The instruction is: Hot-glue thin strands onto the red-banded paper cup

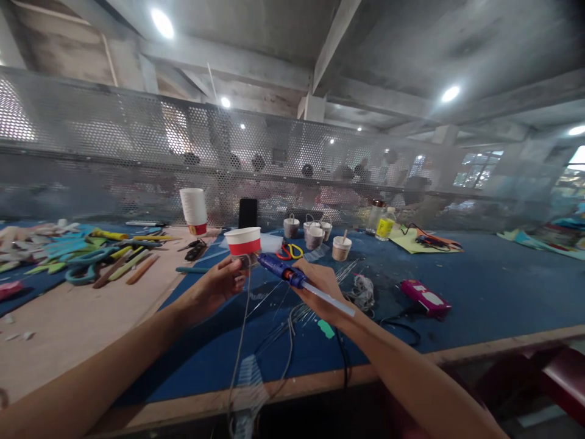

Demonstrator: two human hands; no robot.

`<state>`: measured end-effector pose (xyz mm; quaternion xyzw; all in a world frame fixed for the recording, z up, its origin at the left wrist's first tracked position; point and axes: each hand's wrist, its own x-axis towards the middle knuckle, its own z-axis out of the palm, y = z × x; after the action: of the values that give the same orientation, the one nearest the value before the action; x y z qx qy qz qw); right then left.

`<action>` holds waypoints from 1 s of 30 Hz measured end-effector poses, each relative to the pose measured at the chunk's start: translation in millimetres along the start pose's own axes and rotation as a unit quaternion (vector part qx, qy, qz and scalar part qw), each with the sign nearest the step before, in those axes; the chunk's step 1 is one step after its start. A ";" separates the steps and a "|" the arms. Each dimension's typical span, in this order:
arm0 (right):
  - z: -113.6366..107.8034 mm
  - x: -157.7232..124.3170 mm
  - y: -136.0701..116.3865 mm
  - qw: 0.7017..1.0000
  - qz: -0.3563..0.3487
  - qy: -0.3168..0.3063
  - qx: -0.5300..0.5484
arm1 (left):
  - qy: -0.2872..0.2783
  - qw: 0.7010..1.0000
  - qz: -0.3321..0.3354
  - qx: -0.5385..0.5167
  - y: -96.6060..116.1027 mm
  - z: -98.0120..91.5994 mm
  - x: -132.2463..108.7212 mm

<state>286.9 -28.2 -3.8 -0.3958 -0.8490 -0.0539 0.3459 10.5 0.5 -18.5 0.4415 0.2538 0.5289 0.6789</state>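
Note:
My left hand (223, 281) is closed round the lower part of a paper cup (244, 245), white with a red band, held upright above the blue table. Grey cord is wound about the cup's base, and a loose length of cord (241, 347) hangs down past the table's edge. In my right hand (317, 277) is a blue hot glue gun (278, 267), its nozzle close to the cord at the cup's lower right side. A clear glue stick (329, 299) sticks out of the gun's back. Whether the nozzle touches the cup I cannot tell.
Several small cord-wrapped cups (314, 236) stand behind the gun, near yellow-and-red scissors (291, 251). Tangled cord (363, 291) and a magenta box (425, 297) lie to the right. Stacked paper cups (194, 208), a black phone (247, 213) and blue scissors (89, 266) are at left.

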 end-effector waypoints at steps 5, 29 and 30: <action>-1.5 -0.3 -1.0 1.000 0.007 0.003 -0.003 | 0.010 1.000 0.004 -0.007 1.7 4.5 -0.4; -4.8 0.1 0.6 1.000 0.017 0.002 0.008 | -0.007 1.000 0.001 -0.023 3.1 5.7 -1.6; -4.9 0.2 0.5 1.000 0.021 0.001 0.006 | -0.010 1.000 0.000 -0.024 2.7 4.7 -1.2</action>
<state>289.8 -29.5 0.0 -0.4118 -0.8401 -0.0421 0.3506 12.6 -2.0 -14.0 0.4309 0.2341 0.5304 0.6916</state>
